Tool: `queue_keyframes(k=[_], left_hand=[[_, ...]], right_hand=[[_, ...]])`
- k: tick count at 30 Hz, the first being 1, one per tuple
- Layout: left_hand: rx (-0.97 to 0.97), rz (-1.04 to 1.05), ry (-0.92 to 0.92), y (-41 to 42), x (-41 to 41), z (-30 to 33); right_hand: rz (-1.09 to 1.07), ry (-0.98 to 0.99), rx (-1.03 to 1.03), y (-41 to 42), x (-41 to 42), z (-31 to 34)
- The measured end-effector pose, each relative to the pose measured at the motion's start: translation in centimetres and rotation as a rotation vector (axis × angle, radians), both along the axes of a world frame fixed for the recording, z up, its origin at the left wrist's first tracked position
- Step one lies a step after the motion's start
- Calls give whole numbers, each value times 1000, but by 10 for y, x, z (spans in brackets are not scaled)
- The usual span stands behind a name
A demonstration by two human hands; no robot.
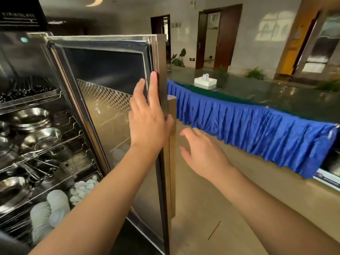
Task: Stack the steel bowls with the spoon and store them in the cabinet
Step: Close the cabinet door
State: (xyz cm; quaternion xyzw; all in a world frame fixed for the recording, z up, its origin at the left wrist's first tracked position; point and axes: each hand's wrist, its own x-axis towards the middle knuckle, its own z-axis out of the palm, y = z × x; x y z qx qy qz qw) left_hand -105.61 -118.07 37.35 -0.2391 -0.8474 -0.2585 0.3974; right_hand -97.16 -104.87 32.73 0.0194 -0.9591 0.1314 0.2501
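Note:
The steel cabinet (22, 57) stands at the left with its glass door (110, 111) swung out toward me. Stacks of steel bowls (32, 117) rest on its wire racks, with more steel bowls (43, 138) one rack lower. My left hand (147, 118) lies flat against the inner face of the door at its free edge, thumb hooked around the edge, fingers straight. My right hand (200, 153) hovers just right of the door's wooden handle (172, 144), fingers spread, holding nothing. No spoon is visible.
White dishes (55, 205) and small white spoons or cups (83, 188) fill the lowest racks. A long counter with a blue pleated skirt (257, 129) runs along the right, with a white box (205, 81) on top. Tan floor (211, 218) lies between.

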Motion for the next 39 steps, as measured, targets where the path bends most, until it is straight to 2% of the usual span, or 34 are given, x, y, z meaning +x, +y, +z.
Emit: queue_keyframes(k=[8,15,28,35,39], left_hand=[[-11,47,26,-27,16,-5],[-8,149,75,-91,50,-7],[-16,553,29,-239,106,-9],[65,693,-36,-319,104,-9],[119,689,-78,-368,90,-13]], right_hand=[[1,-35,2,-5,-16,-16],[114,-41,-55,-43,-32,-30],[607,-107,-197,-177,-40,-40],[818,-232,-286,-274,-60,-49],[878,-331,-334,-329,-76,-55]])
